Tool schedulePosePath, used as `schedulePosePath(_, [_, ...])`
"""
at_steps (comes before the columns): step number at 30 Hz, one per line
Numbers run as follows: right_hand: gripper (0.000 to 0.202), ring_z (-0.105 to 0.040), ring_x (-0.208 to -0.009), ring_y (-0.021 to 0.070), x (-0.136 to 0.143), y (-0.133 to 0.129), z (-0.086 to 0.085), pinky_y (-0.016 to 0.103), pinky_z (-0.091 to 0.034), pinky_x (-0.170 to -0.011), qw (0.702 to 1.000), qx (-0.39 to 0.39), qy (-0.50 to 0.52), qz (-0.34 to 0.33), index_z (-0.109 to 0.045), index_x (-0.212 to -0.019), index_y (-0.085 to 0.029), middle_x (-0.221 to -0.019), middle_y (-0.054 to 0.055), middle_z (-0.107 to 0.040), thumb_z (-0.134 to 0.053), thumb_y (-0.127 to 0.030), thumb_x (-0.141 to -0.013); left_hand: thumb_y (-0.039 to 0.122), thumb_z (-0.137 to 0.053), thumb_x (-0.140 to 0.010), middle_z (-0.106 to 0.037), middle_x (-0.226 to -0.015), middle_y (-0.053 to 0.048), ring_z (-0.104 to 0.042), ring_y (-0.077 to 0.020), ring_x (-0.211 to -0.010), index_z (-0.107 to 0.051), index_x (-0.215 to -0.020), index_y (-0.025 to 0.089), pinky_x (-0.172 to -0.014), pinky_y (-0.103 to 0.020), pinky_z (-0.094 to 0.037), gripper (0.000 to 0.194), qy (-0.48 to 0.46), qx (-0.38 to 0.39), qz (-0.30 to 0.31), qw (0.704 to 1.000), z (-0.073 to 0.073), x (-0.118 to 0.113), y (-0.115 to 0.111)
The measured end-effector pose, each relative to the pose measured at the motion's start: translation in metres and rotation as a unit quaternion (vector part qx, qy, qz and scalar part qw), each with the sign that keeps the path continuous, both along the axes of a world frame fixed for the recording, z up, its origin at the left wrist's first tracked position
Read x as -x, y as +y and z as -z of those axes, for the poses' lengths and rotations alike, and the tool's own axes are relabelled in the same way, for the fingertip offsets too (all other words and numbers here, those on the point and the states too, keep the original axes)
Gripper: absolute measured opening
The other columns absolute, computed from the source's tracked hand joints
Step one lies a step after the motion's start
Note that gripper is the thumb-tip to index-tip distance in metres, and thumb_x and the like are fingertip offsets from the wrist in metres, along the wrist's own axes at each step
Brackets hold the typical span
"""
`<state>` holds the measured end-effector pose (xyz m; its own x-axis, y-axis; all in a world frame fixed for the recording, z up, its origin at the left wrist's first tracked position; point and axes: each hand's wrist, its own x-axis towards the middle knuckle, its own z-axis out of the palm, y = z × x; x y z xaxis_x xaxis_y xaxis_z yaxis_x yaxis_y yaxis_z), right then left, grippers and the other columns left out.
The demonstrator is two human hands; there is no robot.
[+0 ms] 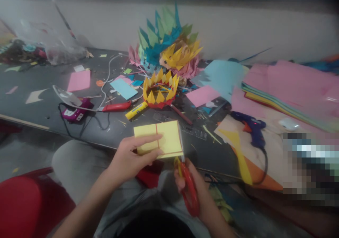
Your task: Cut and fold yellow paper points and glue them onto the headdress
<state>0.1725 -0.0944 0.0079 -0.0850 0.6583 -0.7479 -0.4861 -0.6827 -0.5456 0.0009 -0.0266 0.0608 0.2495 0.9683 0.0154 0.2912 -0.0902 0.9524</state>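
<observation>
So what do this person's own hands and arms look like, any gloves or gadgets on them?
The left hand and right hand are both ungloved. No sleeve shows on the left forearm or right forearm, and I see no watch, bracelet or cable. The picture is too soft to make out small markings.

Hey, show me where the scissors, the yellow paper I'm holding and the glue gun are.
Scissors [188, 177]: head view, on the red handle.
Yellow paper [171, 140]: head view, on its flat upper face.
Glue gun [253, 124]: head view, on its dark body.
</observation>
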Motion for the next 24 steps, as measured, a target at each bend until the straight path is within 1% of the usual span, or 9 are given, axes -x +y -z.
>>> schedulePosePath(3, [0.045,-0.036,-0.035,0.006,0.001,-0.001,0.0,0.019,-0.027,-0.038,1.0,0.002,0.015,0.0,-0.045,-0.055,-0.018,-0.038,-0.005,-0.041,-0.049,-0.058,-0.076,0.024,-0.069,-0.07,-0.072,-0.084,-0.005,-0.06,-0.0083,-0.043,-0.07,-0.098,0.017,-0.043,-0.015,-0.054,0.028,0.002,-0.003,-0.002,1.0,-0.001,0.0,0.0])
schedulePosePath(9, [0.039,-0.038,-0.036,0.0067,0.004,-0.003,-0.001,0.018,-0.028,-0.038,0.999,-0.019,0.032,0.032,-0.046,-0.066,-0.02,-0.04,-0.007,-0.043,-0.057,-0.057,-0.069,0.022,-0.069,-0.069,-0.072,-0.079,-0.005,-0.06,-0.0081,-0.041,-0.071,-0.096,0.016,-0.04,-0.014,-0.053,0.028,-0.004,-0.011,-0.004,1.0,-0.003,-0.001,0.0])
schedulePosePath(12, [0.04,-0.037,-0.035,0.0072,0.006,-0.002,0.001,0.019,-0.027,-0.036,0.999,-0.004,0.027,0.03,-0.046,-0.066,-0.02,-0.04,-0.007,-0.042,-0.056,-0.059,-0.068,0.022,-0.069,-0.069,-0.072,-0.08,-0.005,-0.059,-0.0081,-0.04,-0.071,-0.096,0.016,-0.04,-0.014,-0.053,0.028,-0.007,-0.01,-0.008,1.0,-0.003,-0.002,0.0])
schedulePosePath(14, [0.042,-0.036,-0.035,0.0066,0.004,0.002,-0.001,0.019,-0.026,-0.035,0.999,-0.005,0.02,0.04,-0.047,-0.065,-0.02,-0.042,-0.006,-0.043,-0.061,-0.059,-0.062,0.022,-0.069,-0.068,-0.072,-0.079,-0.005,-0.06,-0.0085,-0.04,-0.071,-0.096,0.015,-0.04,-0.014,-0.053,0.028,-0.008,-0.008,-0.013,1.0,-0.003,-0.003,0.0])
schedulePosePath(16, [0.045,-0.036,-0.036,0.0061,-0.002,0.008,-0.005,0.019,-0.026,-0.035,0.997,-0.025,0.012,0.065,-0.047,-0.064,-0.02,-0.045,-0.006,-0.044,-0.07,-0.057,-0.05,0.021,-0.07,-0.068,-0.072,-0.077,-0.005,-0.06,-0.0088,-0.04,-0.071,-0.096,0.015,-0.039,-0.014,-0.053,0.028,-0.008,-0.005,-0.018,1.0,-0.003,-0.002,0.0])
schedulePosePath(17, [0.046,-0.036,-0.036,0.0061,-0.007,0.01,-0.007,0.02,-0.027,-0.036,0.996,-0.037,0.007,0.079,-0.048,-0.064,-0.02,-0.046,-0.006,-0.043,-0.072,-0.055,-0.047,0.021,-0.07,-0.068,-0.072,-0.077,-0.005,-0.06,-0.0088,-0.04,-0.071,-0.095,0.015,-0.039,-0.014,-0.053,0.028,-0.008,-0.004,-0.021,1.0,-0.003,-0.001,-0.001])
schedulePosePath(19, [0.044,-0.035,-0.037,0.0067,-0.016,0.014,-0.01,0.021,-0.027,-0.036,0.995,-0.058,-0.005,0.086,-0.049,-0.063,-0.02,-0.046,-0.006,-0.04,-0.072,-0.055,-0.049,0.022,-0.07,-0.067,-0.072,-0.077,-0.004,-0.06,-0.0087,-0.04,-0.071,-0.095,0.015,-0.039,-0.014,-0.053,0.028,-0.008,0.0,-0.028,1.0,-0.003,0.001,-0.002])
schedulePosePath(20, [0.042,-0.035,-0.038,0.0072,-0.02,0.014,-0.009,0.022,-0.028,-0.037,0.994,-0.073,-0.012,0.075,-0.05,-0.064,-0.021,-0.047,-0.005,-0.04,-0.071,-0.055,-0.051,0.022,-0.071,-0.067,-0.072,-0.076,-0.004,-0.06,-0.0088,-0.04,-0.071,-0.094,0.015,-0.039,-0.014,-0.053,0.028,-0.008,0.004,-0.031,0.999,-0.002,0.002,-0.002])
schedulePosePath(24, [0.037,-0.045,-0.051,0.0116,-0.027,0.002,0.002,0.026,-0.038,-0.048,0.987,-0.151,-0.042,0.032,-0.057,-0.072,-0.022,-0.062,0.0,-0.052,-0.076,-0.047,-0.053,0.024,-0.072,-0.067,-0.072,-0.078,-0.004,-0.06,-0.0084,-0.041,-0.071,-0.096,0.016,-0.04,-0.014,-0.053,0.03,-0.014,0.016,-0.037,0.999,-0.001,0.003,-0.002])
